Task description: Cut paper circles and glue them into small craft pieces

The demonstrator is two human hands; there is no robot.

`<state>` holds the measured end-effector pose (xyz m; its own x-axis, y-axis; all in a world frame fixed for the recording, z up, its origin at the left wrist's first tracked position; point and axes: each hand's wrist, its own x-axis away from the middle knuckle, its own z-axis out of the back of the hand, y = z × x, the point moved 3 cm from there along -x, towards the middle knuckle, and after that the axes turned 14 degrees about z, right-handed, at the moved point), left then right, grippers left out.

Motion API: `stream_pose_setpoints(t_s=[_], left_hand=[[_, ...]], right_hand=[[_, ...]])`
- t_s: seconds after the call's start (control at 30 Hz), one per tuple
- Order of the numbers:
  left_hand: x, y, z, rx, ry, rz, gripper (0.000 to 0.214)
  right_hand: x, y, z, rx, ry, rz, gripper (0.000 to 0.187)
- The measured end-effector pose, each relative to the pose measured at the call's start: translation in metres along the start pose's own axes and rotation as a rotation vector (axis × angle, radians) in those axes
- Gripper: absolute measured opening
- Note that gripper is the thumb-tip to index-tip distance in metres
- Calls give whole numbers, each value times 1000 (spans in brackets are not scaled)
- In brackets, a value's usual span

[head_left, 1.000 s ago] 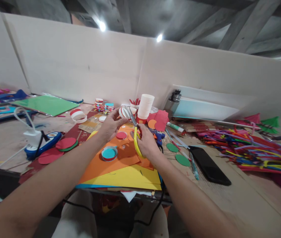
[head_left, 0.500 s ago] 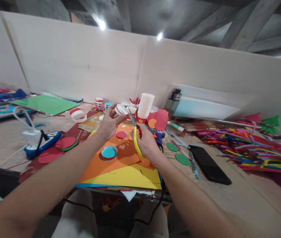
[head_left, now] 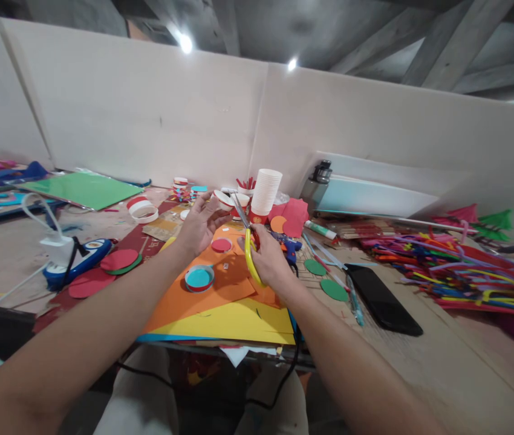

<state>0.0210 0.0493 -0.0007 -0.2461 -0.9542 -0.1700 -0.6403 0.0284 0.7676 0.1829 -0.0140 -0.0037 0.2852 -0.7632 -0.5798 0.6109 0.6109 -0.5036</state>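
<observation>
Between its fingertips my left hand [head_left: 200,226] pinches a cut paper cup bottom [head_left: 224,200], white with a red edge. My right hand [head_left: 265,251] grips yellow-handled scissors [head_left: 250,257], blades pointing up and apart, close to the right side of that piece. Below both hands, a shallow cup ring with a blue disc [head_left: 199,278] lies on orange paper [head_left: 175,302]. A small red disc [head_left: 221,244] is just behind it. A stack of white paper cups [head_left: 266,192] stands beyond the scissors, with another paper cup [head_left: 239,202] left of it, partly behind the blades.
At left are red paper circles [head_left: 89,283], a white-and-red cup ring [head_left: 143,209] and a blue power strip [head_left: 78,263] with a white plug. To the right lie a blue glue gun [head_left: 290,248], green circles [head_left: 334,290], a black phone [head_left: 383,299] and heaped pipe cleaners [head_left: 461,272].
The cup piece in my left hand has turned, showing its opening at a different tilt. The scissors and my right hand have hardly moved.
</observation>
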Motion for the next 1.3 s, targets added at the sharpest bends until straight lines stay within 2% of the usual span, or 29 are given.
stream_pose_setpoints(t_s=[0.17,0.47,0.7,0.87,1.3], left_hand=[[-4,-2,5,27,-6,40,36],[3,2,-5,34,-138,-51,38],[4,0,-5,-64,-140,-97,44],[5,0,-4,-84,-153,-117,44],[2,3,-1,-51,-137,-80,36]], right_hand=[[0,-2,1,-30,7,10,32],[0,1,2,5,33,37,32],[0,0,3,58,29,11,36],[0,-4,5,98,16,-1,32],[-1,-9,9,131,8,27,22]])
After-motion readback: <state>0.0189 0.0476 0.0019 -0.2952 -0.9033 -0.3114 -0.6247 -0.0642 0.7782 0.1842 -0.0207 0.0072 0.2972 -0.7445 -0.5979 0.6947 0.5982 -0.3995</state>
